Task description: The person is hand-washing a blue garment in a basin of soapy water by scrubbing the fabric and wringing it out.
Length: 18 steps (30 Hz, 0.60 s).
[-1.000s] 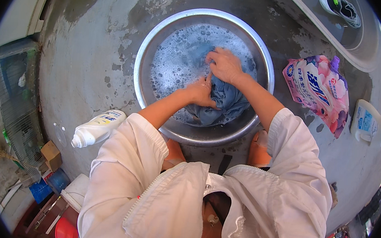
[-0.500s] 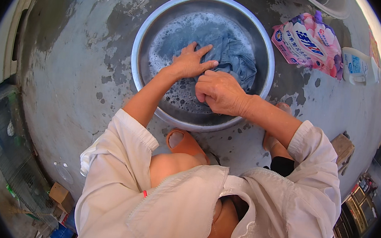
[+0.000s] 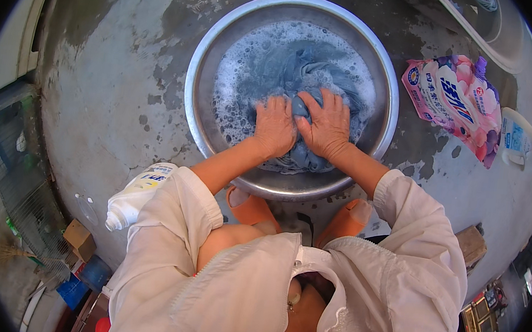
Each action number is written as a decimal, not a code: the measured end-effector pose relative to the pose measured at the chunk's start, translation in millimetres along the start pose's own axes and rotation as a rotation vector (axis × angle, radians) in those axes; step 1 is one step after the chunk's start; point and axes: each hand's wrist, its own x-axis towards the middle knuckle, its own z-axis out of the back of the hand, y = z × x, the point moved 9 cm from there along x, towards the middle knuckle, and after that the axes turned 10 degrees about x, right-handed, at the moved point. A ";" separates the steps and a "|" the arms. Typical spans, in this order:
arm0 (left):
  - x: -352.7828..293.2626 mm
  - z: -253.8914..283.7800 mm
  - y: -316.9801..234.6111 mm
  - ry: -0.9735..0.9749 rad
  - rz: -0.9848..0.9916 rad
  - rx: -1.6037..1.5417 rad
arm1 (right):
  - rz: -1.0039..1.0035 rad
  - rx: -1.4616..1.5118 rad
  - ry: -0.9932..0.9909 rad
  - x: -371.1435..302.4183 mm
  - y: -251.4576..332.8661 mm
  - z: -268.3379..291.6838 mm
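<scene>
Concrete floor, grey and blotched with damp, spreads around us. Our pale jacket fills the lower part of the view, and ahead of it stands a round metal basin of water topped with white suds. Inside the basin is our blue cloth, wet and crumpled; most of it spreads beyond our fingertips, some is under and between our hands, and a little shows on the near side of them. To the right of the basin lies a pink floral pouch with a purple cap, a white jug just beside it; to the left, a white bottle lies partly behind our sleeve. Below the near rim we see our orange slippers. Our left hand presses on the cloth, back upward, fingers close together and pointing forward; their tips blur into the wash, so we cannot tell whether they grip. Our right hand is partly curled on the cloth, thumb and forefinger on either side of a bunched fold, which rises between both hands.
</scene>
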 end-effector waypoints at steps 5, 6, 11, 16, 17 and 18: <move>39.9 -0.9 18.4 0.079 0.082 -0.225 | -0.246 0.180 0.066 45.2 -33.8 6.1; 45.1 -1.9 20.6 0.089 0.090 -0.239 | -0.257 0.258 0.143 54.6 -40.5 -2.9; 65.8 -22.0 18.6 0.215 -0.181 0.066 | -0.169 0.127 0.182 79.9 -46.1 1.1; 75.8 -8.3 45.1 -0.024 0.161 -0.426 | -0.296 0.392 -0.020 82.5 -63.2 19.7; 68.8 -1.6 48.0 -0.071 0.212 -0.481 | -0.306 0.473 -0.099 75.5 -66.1 24.8; 59.9 5.6 47.9 -0.116 0.259 -0.543 | -0.320 0.551 -0.176 66.7 -65.6 31.8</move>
